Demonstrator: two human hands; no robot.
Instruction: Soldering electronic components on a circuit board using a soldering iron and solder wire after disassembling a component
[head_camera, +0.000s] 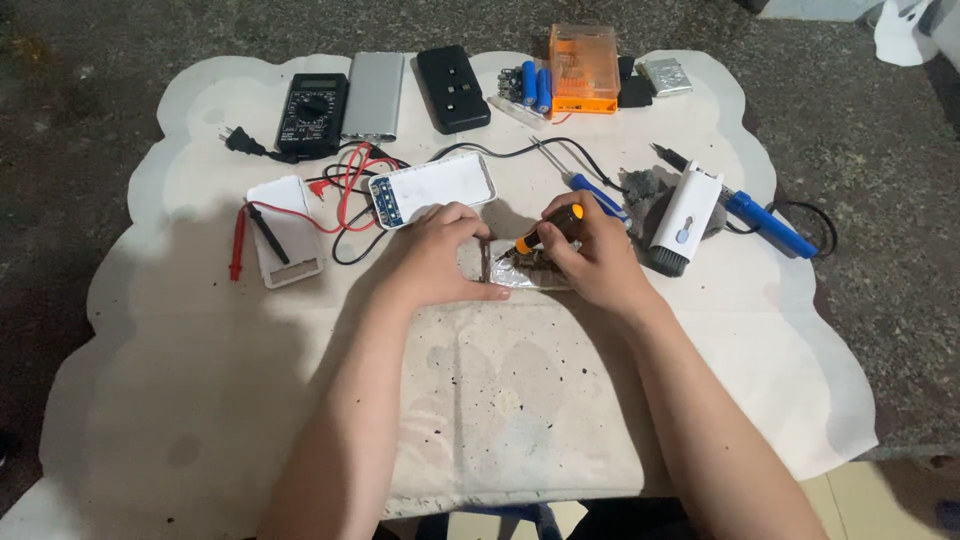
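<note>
You grip a small orange-and-black screwdriver (548, 229), tilted with its tip pointing down-left onto a silvery, foil-like flat piece (520, 272). The piece lies at the mat's centre, partly hidden under your hands.

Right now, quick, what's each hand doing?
Left hand: pressed on the silvery flat piece, steadying it.
Right hand: closed on an orange-and-black screwdriver.

1. Two hands on the job, left hand (437, 255) and right hand (592, 258).
2. Screwdrivers: two, an orange-handled one (548, 229) and a blue-handled one (600, 197).
3. One black multimeter (312, 113) near the mat's far left corner.
4. Blue cylindrical cells (536, 86) at the far edge: three I can make out.
5. One orange plastic box (584, 66).
6. One blue soldering iron (765, 220) by the right edge.
</note>
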